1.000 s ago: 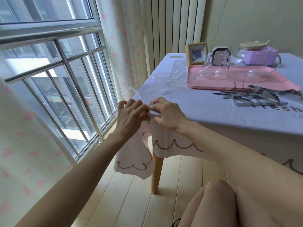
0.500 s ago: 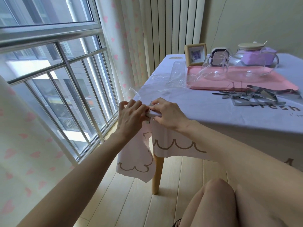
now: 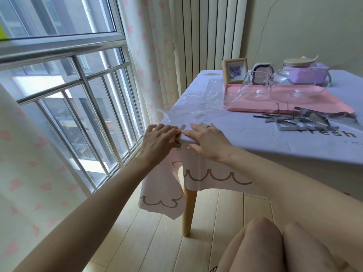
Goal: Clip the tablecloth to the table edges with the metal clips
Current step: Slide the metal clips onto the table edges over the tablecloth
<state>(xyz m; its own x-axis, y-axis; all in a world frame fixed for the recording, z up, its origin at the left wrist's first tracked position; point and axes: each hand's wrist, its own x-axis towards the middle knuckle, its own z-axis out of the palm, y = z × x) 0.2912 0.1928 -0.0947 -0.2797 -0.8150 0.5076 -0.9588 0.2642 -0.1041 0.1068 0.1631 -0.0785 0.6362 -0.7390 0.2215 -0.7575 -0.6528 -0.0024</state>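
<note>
- Right hand lies flat, fingers spread, pressing the tablecloth onto the desk corner.
- Left hand touches the metal clip there; whether it pinches cannot be told.
</note>
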